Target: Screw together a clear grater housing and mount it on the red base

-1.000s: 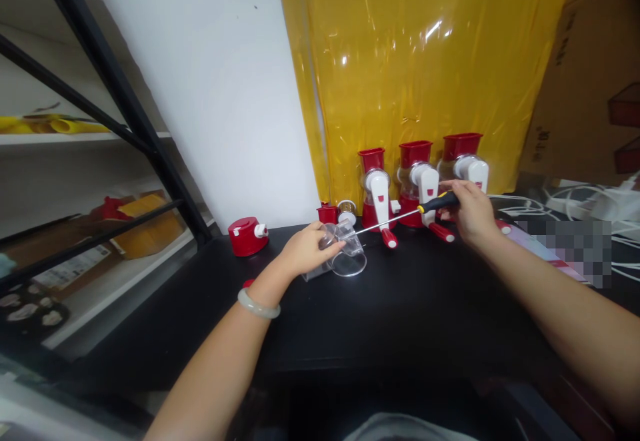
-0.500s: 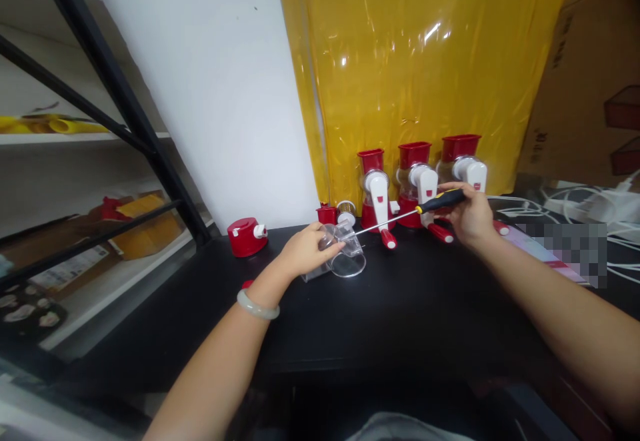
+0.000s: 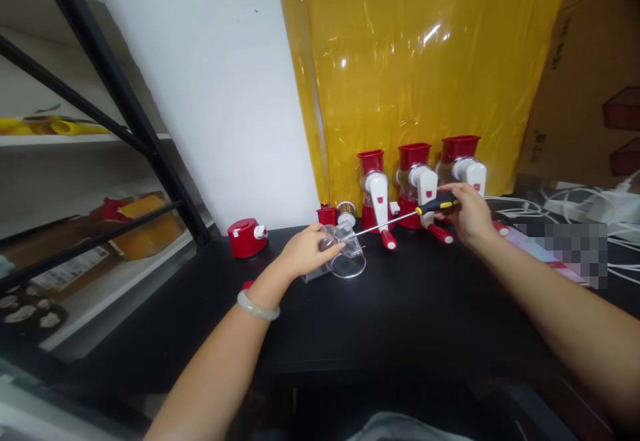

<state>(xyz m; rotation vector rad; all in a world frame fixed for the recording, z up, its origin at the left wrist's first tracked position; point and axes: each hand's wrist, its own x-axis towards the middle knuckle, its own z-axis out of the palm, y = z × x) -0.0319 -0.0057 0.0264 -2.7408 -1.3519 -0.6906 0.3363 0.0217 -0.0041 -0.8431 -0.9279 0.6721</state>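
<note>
Screwdriver (image 3: 425, 208) has turned at the clear plastic container (image 3: 351, 248).

Left arm (image 3: 215, 361) and right arm (image 3: 555, 301) reach forward, left hand (image 3: 307, 252) palm down, right hand (image 3: 470, 214) curled in a grip.

The left hand (image 3: 311, 252) grips a clear plastic housing (image 3: 352, 246) on the black table (image 3: 400, 321); to the housing's right, the right hand (image 3: 471, 216) holds a screwdriver (image 3: 434, 203), its shaft reaching the housing. Three red-and-white grinders (image 3: 427, 186) stand behind and rightward; a round red part (image 3: 246, 240) sits leftward.
</note>
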